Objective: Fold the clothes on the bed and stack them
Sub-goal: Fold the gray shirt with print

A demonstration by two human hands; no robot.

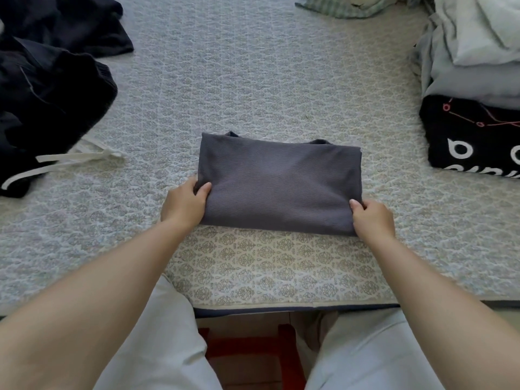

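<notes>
Patterned bedspread (253,80), folded grey top (278,181) lying centre. My left hand (183,205) and right hand (372,218) pinching near corners, fingers curled. Am keeping layers square, lifting level toward stack (472,80), right.

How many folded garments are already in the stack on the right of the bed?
At least 3: a black printed garment at the bottom, a grey one on it, a pale one on top. The frame edge cuts the stack, so more may be hidden.
</notes>
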